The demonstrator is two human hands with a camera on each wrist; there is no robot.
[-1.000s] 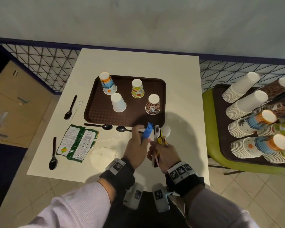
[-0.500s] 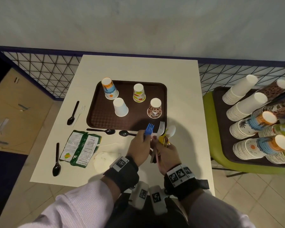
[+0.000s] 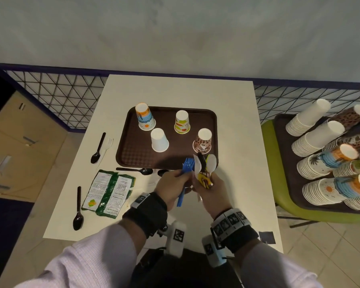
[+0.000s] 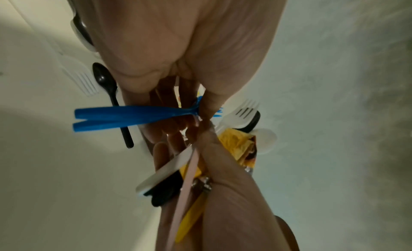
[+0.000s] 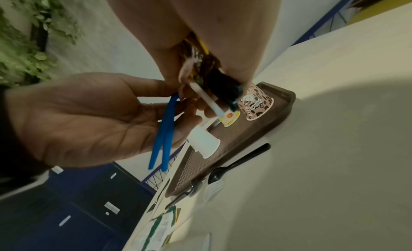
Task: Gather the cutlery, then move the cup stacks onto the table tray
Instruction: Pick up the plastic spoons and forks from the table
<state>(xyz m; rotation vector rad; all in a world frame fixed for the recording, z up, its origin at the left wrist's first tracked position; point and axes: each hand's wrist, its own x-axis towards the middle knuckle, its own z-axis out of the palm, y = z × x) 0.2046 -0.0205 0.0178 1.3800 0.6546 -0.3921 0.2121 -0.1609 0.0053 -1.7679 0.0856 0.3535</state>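
Now we hold the cutlery over the table's (image 3: 233, 125) near edge, just in front of the brown tray (image 3: 131, 150). Our left hand (image 3: 170, 189) pinches two blue forks (image 3: 185, 169) by their necks, and our right hand (image 3: 209, 191) is curled around a bundle of white and black cutlery (image 3: 204, 165) with a yellow wrapper. Four upturned paper cups (image 3: 159, 140) stand on the tray. Black spoons (image 3: 78, 208) lie on the table left, beside a green packet (image 3: 109, 192). Cup stacks (image 3: 318, 142) sit on a second tray, right.

Glossy plastic blue forks (image 3: 186, 165), matt paper cups (image 3: 159, 140), textured brown plastic tray (image 3: 133, 154).
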